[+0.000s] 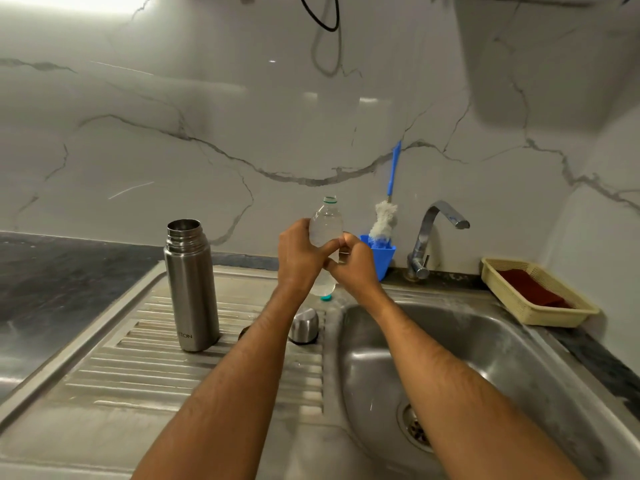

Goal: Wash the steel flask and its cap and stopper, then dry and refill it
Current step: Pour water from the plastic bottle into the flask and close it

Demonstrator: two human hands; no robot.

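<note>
Hands are meeting above the drainboard, both wrapped around a clear plastic bottle (326,223) that is standing upright in the air with its mouth uncapped and a green ring showing at the neck. The left hand (300,258) is curling its fingers and thumb round the bottle's body from the left, while the right hand (353,263) is pinching the bottle from the right, its fingertips touching the left thumb. The steel flask (191,289) is standing upright and open-mouthed on the ribbed drainboard (145,362), well to the left of the left hand and apart from it, with nothing touching it. The flask's steel cap (304,325) is lying on the drainboard just beside the basin's edge, below the hands and between the two forearms. A small teal bottle cap (326,298) is sitting on the steel just under the bottle's base. The sink basin (485,341) is lying beneath the right forearm, with the tap (429,237) standing behind it. A blue-handled bottle brush (384,220) is leaning in a blue holder (382,254) against the marble wall, just behind the right hand. A cream basket (540,318) holding a dark red cloth (530,285) is resting on the tabletop at the far right.
</note>
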